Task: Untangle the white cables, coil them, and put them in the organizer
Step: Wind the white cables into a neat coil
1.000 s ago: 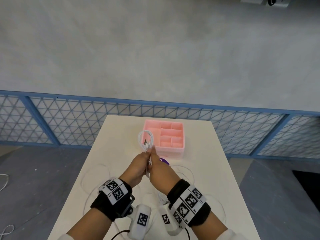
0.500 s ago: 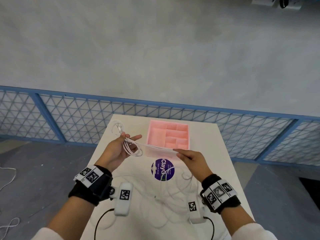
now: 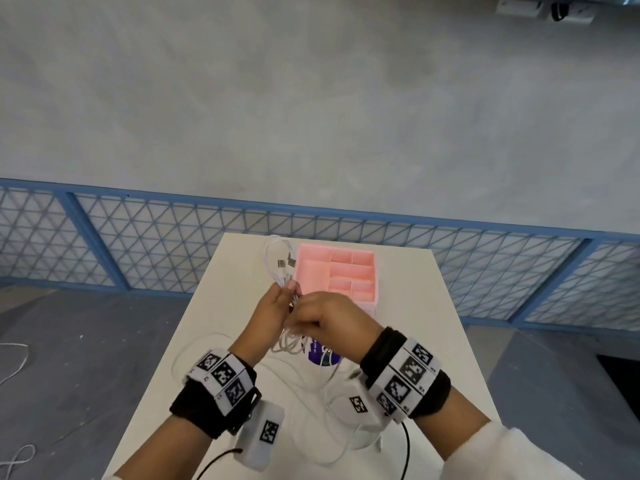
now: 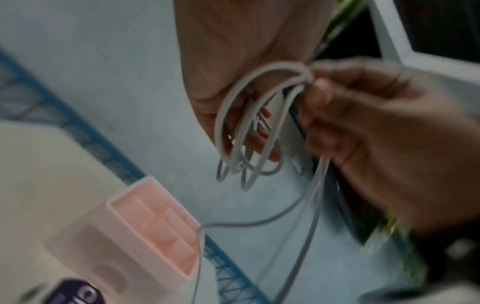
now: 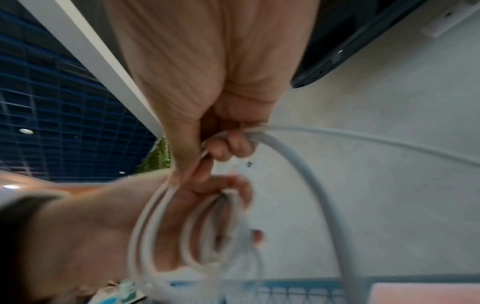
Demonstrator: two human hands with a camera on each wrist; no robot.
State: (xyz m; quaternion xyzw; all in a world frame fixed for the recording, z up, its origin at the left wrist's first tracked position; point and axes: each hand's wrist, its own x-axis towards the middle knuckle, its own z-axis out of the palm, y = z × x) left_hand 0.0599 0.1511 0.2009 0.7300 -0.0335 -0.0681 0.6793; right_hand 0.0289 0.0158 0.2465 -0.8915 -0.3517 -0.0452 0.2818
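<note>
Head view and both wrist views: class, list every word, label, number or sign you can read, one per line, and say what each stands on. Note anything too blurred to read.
No text reads whole.
Purple round sticker on the table: white lettering, mostly hidden by the hands and cables, too small to read.
Same sticker in the left wrist view: one blurred white curve, unreadable.
Wristbands and wrist cameras: black-and-white square marker patterns, plus tiny unreadable print.
Pink organizer: none.

Smooth white rubbery-plastic cable loops (image 3: pixel 277 268) with small bright metal plug ends, matt pink plastic compartment organizer (image 3: pixel 346 271) near the far edge of the smooth matt off-white table (image 3: pixel 221 299), glossy purple round sticker (image 3: pixel 323 355), black cloth wristbands (image 3: pixel 194 410), rough grey wall (image 3: pixel 311 98)
</note>
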